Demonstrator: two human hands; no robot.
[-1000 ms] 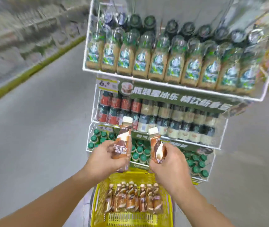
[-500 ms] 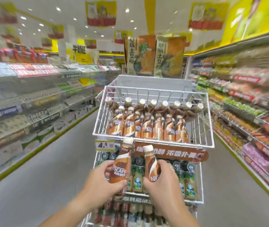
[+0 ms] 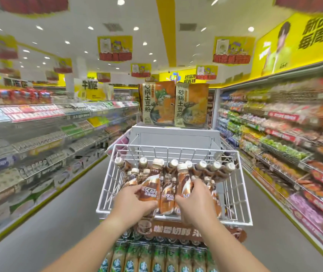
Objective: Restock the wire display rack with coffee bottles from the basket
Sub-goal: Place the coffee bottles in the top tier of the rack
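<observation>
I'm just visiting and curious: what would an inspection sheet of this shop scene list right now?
Surface: white wire rack, top tier, partly filled.
Job's things: brown coffee bottles standing in rows in the top tier; the basket is out of view.
Clutter: nothing seen.
Hands: left hand holds one bottle over the front row; right hand holds another bottle beside it.
Cables: nothing seen.
Surroundings: green-labelled bottles on the tier below, stocked shelves along both sides of the aisle, noodle packs on top behind the rack.
</observation>
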